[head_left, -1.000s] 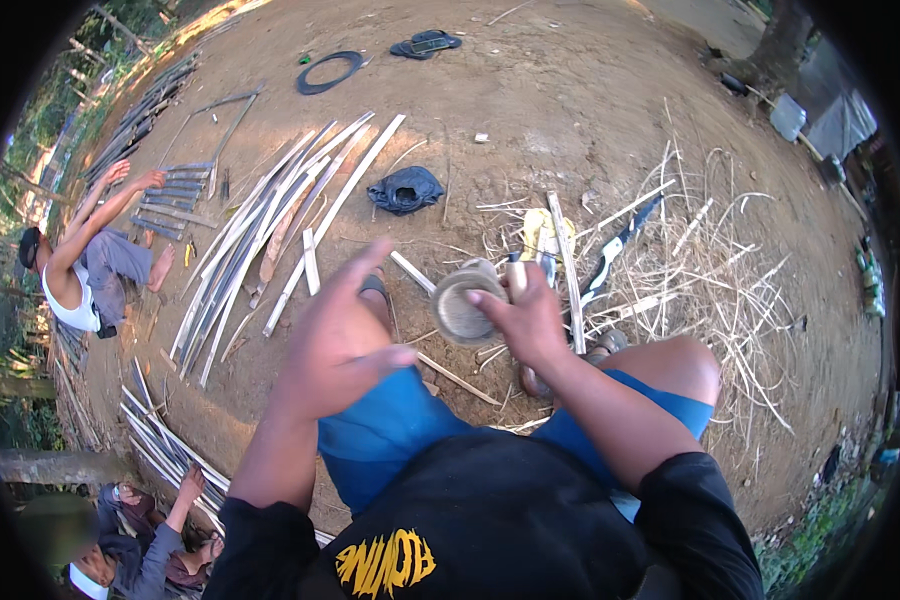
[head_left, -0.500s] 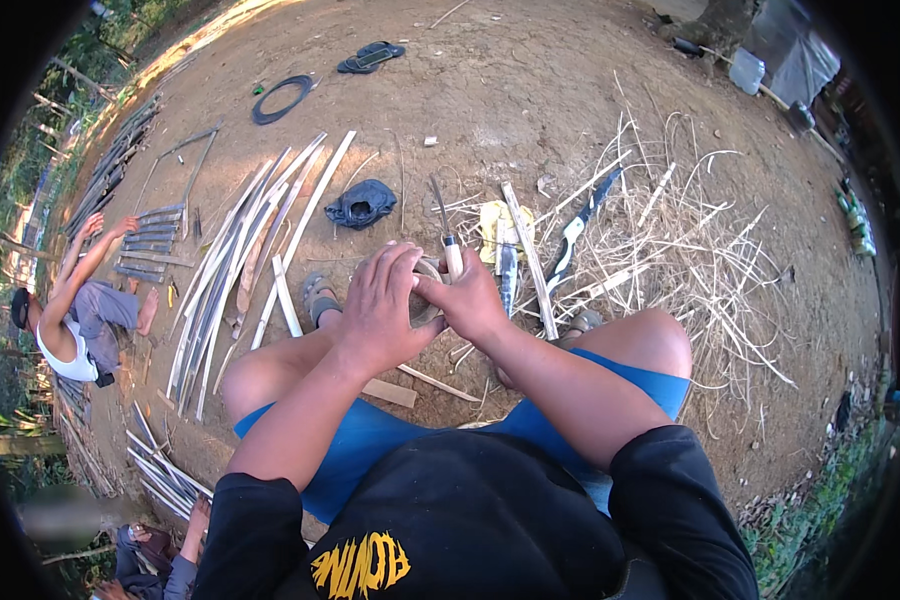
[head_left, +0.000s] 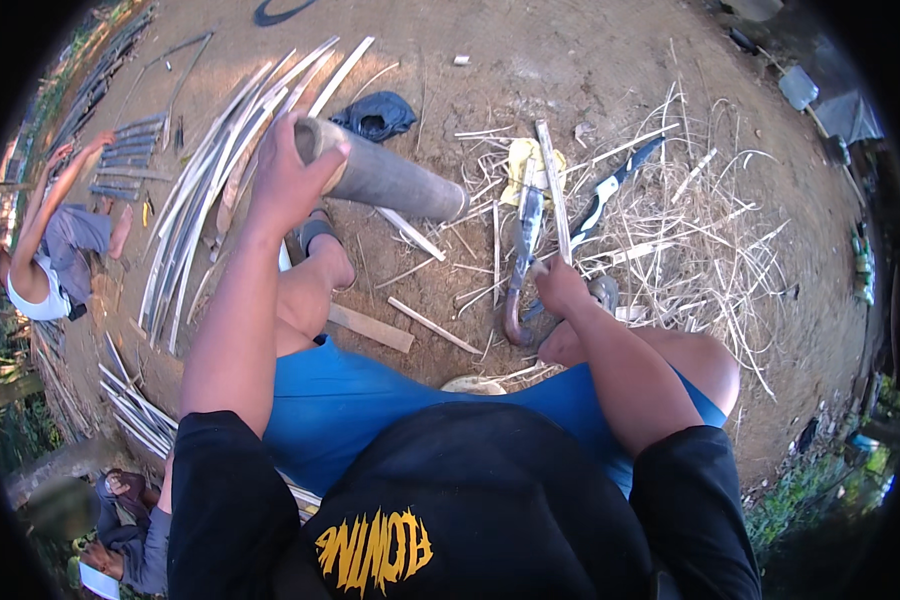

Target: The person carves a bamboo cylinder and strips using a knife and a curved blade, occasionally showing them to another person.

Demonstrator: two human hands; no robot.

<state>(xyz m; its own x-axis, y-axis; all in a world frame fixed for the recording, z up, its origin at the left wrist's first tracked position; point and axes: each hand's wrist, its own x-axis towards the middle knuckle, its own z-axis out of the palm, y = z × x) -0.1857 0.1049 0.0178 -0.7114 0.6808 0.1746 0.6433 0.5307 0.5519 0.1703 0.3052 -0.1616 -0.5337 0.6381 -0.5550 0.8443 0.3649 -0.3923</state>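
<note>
My left hand (head_left: 288, 175) grips the near end of a thick grey-brown bamboo tube (head_left: 395, 178), its hollow end facing me and its far end slanting right. Low beside my right knee, my right hand (head_left: 564, 289) is closed, with a pale end like the knife's handle (head_left: 539, 268) showing at the thumb; the blade cannot be made out. Next to that hand lies a long tool with a curved brown handle (head_left: 515, 318) and a mottled blue-grey upper part (head_left: 528, 228). A flat bamboo strip (head_left: 553, 190) lies alongside it.
Long split bamboo strips (head_left: 205, 185) lie at left, near a dark bundled cloth (head_left: 378, 116). Shavings (head_left: 705, 240) heap at right around a black-and-white sheath-like object (head_left: 610, 190). A yellow item (head_left: 530, 170) lies ahead. Two people sit at left, one in a white top (head_left: 38, 292).
Both hands were together around the bamboo piece and knife. Now the left has lifted the tube leftward and up, while the right has dropped away to the lower right. The view has shifted.
</note>
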